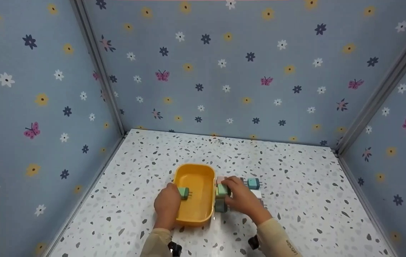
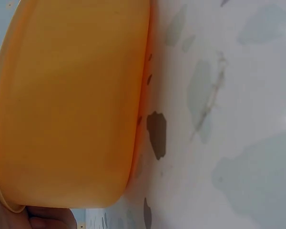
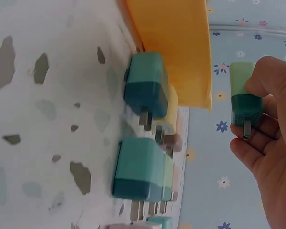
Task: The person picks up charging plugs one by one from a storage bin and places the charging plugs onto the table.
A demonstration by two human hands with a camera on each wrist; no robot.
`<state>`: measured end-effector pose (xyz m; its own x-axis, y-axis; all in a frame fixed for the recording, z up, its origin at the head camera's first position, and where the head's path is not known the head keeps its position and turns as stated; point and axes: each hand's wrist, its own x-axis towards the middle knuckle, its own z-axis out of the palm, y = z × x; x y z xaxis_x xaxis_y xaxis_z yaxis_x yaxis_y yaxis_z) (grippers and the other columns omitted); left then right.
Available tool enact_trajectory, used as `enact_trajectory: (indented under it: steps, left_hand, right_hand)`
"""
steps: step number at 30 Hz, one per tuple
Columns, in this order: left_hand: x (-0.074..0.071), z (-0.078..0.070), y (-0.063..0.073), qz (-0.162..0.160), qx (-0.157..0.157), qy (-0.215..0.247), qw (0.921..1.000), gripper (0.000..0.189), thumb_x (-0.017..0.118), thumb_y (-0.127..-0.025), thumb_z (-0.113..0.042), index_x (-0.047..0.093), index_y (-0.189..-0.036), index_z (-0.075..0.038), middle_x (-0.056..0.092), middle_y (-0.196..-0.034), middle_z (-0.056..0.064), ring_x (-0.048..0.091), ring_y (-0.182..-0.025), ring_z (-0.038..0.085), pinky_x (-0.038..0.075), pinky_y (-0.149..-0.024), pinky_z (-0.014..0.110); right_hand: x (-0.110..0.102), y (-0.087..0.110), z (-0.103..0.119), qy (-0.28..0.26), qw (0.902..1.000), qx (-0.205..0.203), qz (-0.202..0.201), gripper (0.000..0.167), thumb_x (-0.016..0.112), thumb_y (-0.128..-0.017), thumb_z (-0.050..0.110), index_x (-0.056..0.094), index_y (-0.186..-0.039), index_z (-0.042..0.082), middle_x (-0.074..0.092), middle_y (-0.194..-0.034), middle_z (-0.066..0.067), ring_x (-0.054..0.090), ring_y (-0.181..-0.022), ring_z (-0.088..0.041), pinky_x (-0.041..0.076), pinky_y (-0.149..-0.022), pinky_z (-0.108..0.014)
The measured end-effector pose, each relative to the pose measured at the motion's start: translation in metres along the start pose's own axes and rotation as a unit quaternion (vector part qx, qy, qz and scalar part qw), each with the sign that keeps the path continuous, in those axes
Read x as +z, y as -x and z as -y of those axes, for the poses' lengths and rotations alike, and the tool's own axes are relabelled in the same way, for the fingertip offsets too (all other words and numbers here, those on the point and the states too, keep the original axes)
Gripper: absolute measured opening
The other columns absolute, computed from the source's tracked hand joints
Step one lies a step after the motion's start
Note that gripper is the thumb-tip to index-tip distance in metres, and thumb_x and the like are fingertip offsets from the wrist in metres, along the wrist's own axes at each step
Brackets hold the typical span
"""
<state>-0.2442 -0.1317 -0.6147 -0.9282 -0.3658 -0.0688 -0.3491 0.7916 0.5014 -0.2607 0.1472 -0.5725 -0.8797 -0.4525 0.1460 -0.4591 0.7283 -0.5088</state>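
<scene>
My left hand point(image 1: 167, 205) grips the left rim of a yellow plastic bin point(image 1: 196, 216); in the left wrist view its fingers point(image 2: 50, 217) show outside the wall, under the lip. Inside the bin, close to that hand, is a green charger plug point(image 1: 183, 193) with prongs pointing right. My right hand point(image 1: 240, 196) pinches a two-tone green charger plug point(image 3: 240, 83) between thumb and fingers, raised above the table beside the bin's right wall. Below it, more charger plugs stand on the table, among them a teal one point(image 3: 145, 86) and another teal one point(image 3: 140, 167).
Several plugs sit in rows right of the bin, including a dark green one point(image 1: 221, 206), a blue one point(image 1: 253, 183) and a white one point(image 1: 256, 193). The speckled white table point(image 1: 288, 171) is enclosed by flowered blue panels point(image 1: 224, 53) on three sides.
</scene>
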Motion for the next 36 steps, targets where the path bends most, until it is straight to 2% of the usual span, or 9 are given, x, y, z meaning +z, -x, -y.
enact_trajectory:
  steps: [6, 15, 18, 23, 28, 36]
  left_hand:
    - [0.000, 0.000, -0.001, 0.005, -0.010, 0.002, 0.9999, 0.039, 0.032, -0.113, -0.031, 0.059, -0.109, -0.004, 0.064, -0.080, 0.009, 0.059, -0.067, 0.021, 0.049, -0.060, 0.040]
    - [0.001, 0.000, -0.001, -0.009, -0.002, 0.001, 1.0000, 0.038, 0.034, -0.113, -0.031, 0.060, -0.107, -0.005, 0.064, -0.079, 0.009, 0.059, -0.066, 0.021, 0.049, -0.058, 0.042]
    - [0.001, -0.001, -0.001, -0.002, -0.006, 0.000, 1.0000, 0.038, 0.033, -0.113, -0.031, 0.059, -0.109, -0.004, 0.063, -0.080, 0.009, 0.059, -0.066, 0.021, 0.049, -0.058, 0.041]
    - [0.002, 0.002, 0.000, 0.007, -0.010, 0.010, 0.9999, 0.040, 0.031, -0.113, -0.031, 0.059, -0.110, -0.003, 0.064, -0.081, 0.009, 0.058, -0.066, 0.022, 0.048, -0.058, 0.041]
    - [0.003, 0.003, 0.000, 0.011, -0.012, 0.014, 0.9998, 0.040, 0.031, -0.113, -0.032, 0.060, -0.111, -0.004, 0.064, -0.082, 0.009, 0.058, -0.067, 0.022, 0.048, -0.059, 0.041]
    - [0.002, 0.002, -0.002, 0.000, -0.004, 0.007, 1.0000, 0.040, 0.031, -0.113, -0.032, 0.059, -0.109, -0.004, 0.064, -0.080, 0.009, 0.059, -0.066, 0.023, 0.048, -0.057, 0.041]
  right_hand:
    - [-0.002, 0.003, -0.011, -0.006, 0.9996, 0.027, -0.005, 0.049, 0.072, -0.088, 0.016, 0.062, -0.136, 0.014, 0.057, -0.131, 0.002, 0.057, -0.112, -0.014, 0.051, -0.099, -0.039]
    - [-0.012, 0.004, -0.022, 0.015, 0.9970, 0.073, -0.018, 0.054, 0.074, -0.086, 0.011, 0.060, -0.138, 0.013, 0.055, -0.135, 0.000, 0.057, -0.123, -0.017, 0.049, -0.105, -0.039]
    - [-0.017, 0.007, -0.026, 0.007, 0.9959, 0.086, -0.026, 0.056, 0.076, -0.085, 0.011, 0.059, -0.139, 0.014, 0.055, -0.135, 0.000, 0.057, -0.121, -0.017, 0.048, -0.106, -0.039]
    - [-0.022, 0.012, -0.035, -0.012, 0.9949, 0.091, -0.042, 0.057, 0.077, -0.085, 0.008, 0.059, -0.139, 0.011, 0.055, -0.133, -0.001, 0.059, -0.117, -0.018, 0.049, -0.105, -0.039]
    - [-0.028, 0.015, -0.047, -0.002, 0.9940, 0.095, -0.054, 0.057, 0.075, -0.084, 0.002, 0.059, -0.139, 0.009, 0.057, -0.132, -0.004, 0.060, -0.114, -0.019, 0.051, -0.100, -0.040]
    - [-0.036, 0.019, -0.067, -0.002, 0.9927, 0.112, -0.045, 0.058, 0.075, -0.084, 0.002, 0.058, -0.139, 0.005, 0.056, -0.132, -0.008, 0.059, -0.118, -0.023, 0.049, -0.103, -0.044]
